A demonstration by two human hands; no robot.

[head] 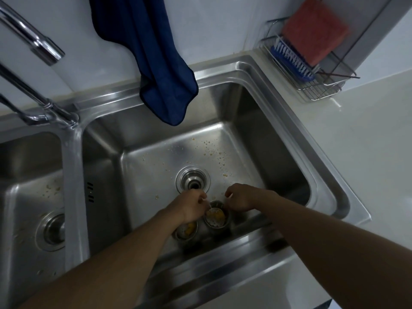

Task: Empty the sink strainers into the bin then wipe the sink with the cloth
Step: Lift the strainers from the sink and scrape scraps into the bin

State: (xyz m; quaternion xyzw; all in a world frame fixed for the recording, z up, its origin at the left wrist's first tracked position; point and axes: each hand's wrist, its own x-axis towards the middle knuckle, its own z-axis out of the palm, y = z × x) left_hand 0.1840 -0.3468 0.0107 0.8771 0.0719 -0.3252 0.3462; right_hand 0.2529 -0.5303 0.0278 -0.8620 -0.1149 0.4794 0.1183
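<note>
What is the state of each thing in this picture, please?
right drain: open, strainer out
two strainers: on the sink floor, scraps inside
left hand: closed on a strainer
right hand: closed at the strainer rim
sink: dirty with crumbs
blue cloth: hanging, unused
tap: no water running
sponge: standing in the wire rack

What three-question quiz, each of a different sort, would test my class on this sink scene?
1. True or false: the right basin's drain has its strainer in place.
2. How many strainers sit on the basin floor? A one, B two, C three.
3. Fill in: the blue cloth hangs over the ___ rim of the sink.

Key: 1 false, the drain is open. 2 B: one between the left hand and right hand, another beside it. 3 back.
</note>
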